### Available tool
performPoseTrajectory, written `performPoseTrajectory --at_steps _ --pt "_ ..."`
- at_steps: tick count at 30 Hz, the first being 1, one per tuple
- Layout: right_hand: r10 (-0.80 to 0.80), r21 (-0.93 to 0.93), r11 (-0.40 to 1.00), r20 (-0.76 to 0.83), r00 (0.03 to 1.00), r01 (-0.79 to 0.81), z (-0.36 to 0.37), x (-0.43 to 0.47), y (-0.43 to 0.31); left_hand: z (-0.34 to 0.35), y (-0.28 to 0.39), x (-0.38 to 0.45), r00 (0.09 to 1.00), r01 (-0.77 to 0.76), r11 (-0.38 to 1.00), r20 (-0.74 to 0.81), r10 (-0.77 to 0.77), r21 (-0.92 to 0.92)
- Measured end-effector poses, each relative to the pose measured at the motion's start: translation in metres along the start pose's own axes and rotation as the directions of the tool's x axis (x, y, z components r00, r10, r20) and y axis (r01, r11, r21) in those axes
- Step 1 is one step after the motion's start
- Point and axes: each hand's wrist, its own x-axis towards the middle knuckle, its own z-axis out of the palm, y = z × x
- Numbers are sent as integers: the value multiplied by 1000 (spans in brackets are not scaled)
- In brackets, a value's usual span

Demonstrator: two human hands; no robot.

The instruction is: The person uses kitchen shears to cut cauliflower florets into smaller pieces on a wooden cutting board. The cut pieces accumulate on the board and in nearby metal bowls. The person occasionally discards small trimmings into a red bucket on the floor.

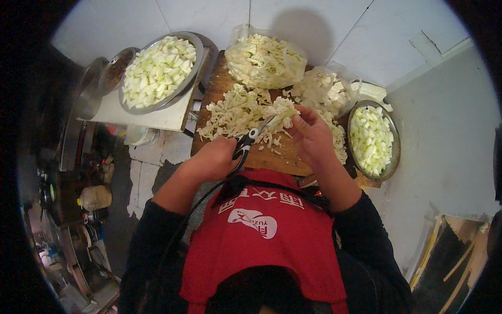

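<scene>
My left hand [216,156] grips the black-and-white handles of a pair of kitchen scissors [251,135]. Their blades point up and right, against a cauliflower piece [283,114]. That piece is held by my right hand [311,133], between thumb and fingers. Beneath both hands, a heap of cut cauliflower florets [239,110] covers much of a wooden board [266,159]. Small crumbs lie near its front. More florets [336,137] show behind my right wrist. The blade tips are partly hidden by the cauliflower.
Behind the heap stand a clear plastic bag of cauliflower [266,62] and a smaller bag of pale pieces [333,92]. A metal bowl of diced pale-green vegetable [159,74] sits on a side table [157,117] at left. An oval metal dish of similar dice [372,141] is at right, by the wall.
</scene>
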Motion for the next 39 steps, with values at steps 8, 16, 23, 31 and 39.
performPoseTrajectory --at_steps 8,16,23,31,39 --pt "-108 189 974 -81 991 122 6 -4 -1 3 -9 -6 999 -12 994 45 17 -111" --pt "-70 83 994 -15 997 71 -5 -3 -3 -1 -5 -3 999 1 995 46 4 -98" --pt "-119 -222 967 37 992 124 -4 -8 -2 -6 4 0 999 -38 998 7 39 -41" --pt "-97 -397 913 9 995 92 -3 -4 -10 -6 3 5 999 -6 1000 46 5 5" --pt "105 -265 957 -66 992 -119 -35 31 21 30 -18 48 980 49 999 192 -44 -17"
